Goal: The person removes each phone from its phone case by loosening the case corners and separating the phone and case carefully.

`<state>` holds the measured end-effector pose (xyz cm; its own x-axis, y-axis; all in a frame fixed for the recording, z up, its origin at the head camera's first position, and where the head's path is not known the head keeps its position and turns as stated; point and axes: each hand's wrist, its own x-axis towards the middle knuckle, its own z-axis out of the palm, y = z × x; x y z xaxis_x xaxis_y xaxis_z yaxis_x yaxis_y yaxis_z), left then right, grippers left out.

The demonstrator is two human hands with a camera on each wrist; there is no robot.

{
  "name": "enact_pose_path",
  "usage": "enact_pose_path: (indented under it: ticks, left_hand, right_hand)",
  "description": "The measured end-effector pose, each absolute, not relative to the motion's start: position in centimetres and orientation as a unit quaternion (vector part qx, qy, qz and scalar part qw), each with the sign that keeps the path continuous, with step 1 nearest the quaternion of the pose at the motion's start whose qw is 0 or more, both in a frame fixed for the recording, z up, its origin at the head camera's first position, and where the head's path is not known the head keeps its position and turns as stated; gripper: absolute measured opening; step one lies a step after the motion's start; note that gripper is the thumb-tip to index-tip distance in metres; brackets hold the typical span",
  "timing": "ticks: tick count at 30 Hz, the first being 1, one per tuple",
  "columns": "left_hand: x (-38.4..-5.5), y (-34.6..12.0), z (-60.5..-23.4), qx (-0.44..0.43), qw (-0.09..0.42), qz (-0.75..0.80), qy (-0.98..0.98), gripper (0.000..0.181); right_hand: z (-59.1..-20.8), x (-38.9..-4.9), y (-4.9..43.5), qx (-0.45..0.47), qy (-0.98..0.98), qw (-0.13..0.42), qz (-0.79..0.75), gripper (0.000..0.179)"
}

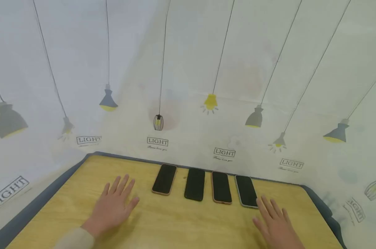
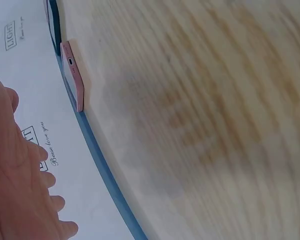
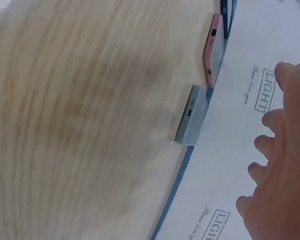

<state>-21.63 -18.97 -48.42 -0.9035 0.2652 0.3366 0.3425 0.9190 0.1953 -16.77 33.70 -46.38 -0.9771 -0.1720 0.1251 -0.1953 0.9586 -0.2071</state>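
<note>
Several phones lie in a row near the table's back edge, dark screens up. The leftmost phone (image 1: 164, 179) has a pinkish frame, and beside it is an all-black phone (image 1: 195, 184). A second pink-edged phone (image 1: 221, 187) follows, then a silver-edged phone (image 1: 246, 191) at the right end. My left hand (image 1: 111, 207), fingers straight and spread, is held over the table left of the row and holds nothing. My right hand (image 1: 277, 223) is likewise spread, its fingertips close to the silver-edged phone's lower right corner in the head view; whether they touch cannot be told there. In the right wrist view it appears raised.
The light wooden table (image 1: 175, 224) has a dark blue-grey border (image 1: 129, 158) along its back and sides. Behind it rises a pale wall covering (image 1: 188, 69) printed with hanging lamps and the word LIGHT.
</note>
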Motion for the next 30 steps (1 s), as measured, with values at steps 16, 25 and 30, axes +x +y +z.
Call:
enact_pose_path:
  ticks: [16,25,30]
  left_hand:
    - [-22.6,-17.4,-47.2,-0.154,0.167,-0.144,-0.963,0.074]
    - [-23.2,-15.5,-46.4,-0.150,0.131,-0.153,-0.968,0.073]
    - [-23.7,-15.0,-45.8,-0.155,0.135,-0.146,-0.968,0.072]
  right_hand:
    - [-45.4,-17.4,30.9,0.103,-0.973,0.076,0.193,0.065]
    - [-44.9,-18.3,28.5,0.109,-0.965,0.102,0.217,0.064]
    - [-45.2,-19.0,27.6,0.096,-0.962,0.102,0.236,0.062]
